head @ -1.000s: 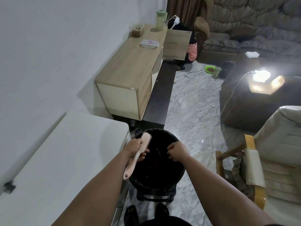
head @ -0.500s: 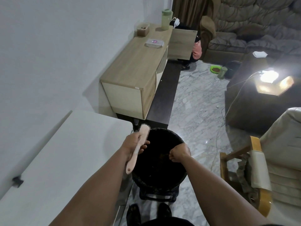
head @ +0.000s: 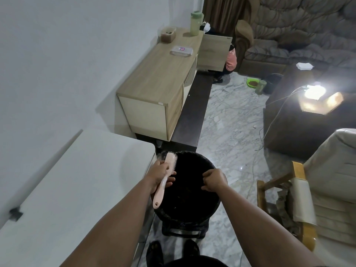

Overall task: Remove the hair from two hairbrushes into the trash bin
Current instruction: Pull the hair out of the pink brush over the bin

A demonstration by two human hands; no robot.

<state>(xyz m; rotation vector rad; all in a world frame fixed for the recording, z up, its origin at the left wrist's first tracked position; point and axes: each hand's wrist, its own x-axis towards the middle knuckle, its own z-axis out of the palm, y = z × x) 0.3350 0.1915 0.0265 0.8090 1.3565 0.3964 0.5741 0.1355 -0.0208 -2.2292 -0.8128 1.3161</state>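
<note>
Pink hairbrush [head: 167, 176]: pale pink plastic, narrow oblong head, short pale bristles facing right toward the bin, slim handle ending in a rounded tip with a small hole. It is held tilted, head far, handle end near, over the left rim of the trash bin [head: 209, 162].

Left hand [head: 160, 175]: fingers wrapped round the brush where head meets handle, thumb on top.

Right hand [head: 213, 180]: over the right part of the bin's mouth, fingers curled in with tips pinched together; too small and dark to tell whether any hair is between them. The two hands are apart, bin opening between them.

Trash bin: round, black, dark liner, standing on the marble floor [head: 231, 135] just right of a white table [head: 73, 189]. Inside is too dark to read beyond a few faint specks.

Far left along the wall: wooden cabinet [head: 159, 78] with a green bottle [head: 195, 23], a small brown container [head: 168, 33] and a flat clear box [head: 182, 51] on top. Right: lit lamp [head: 315, 91], cream armchair [head: 331, 180]. Person's dark shoes [head: 154, 251] at near edge.
</note>
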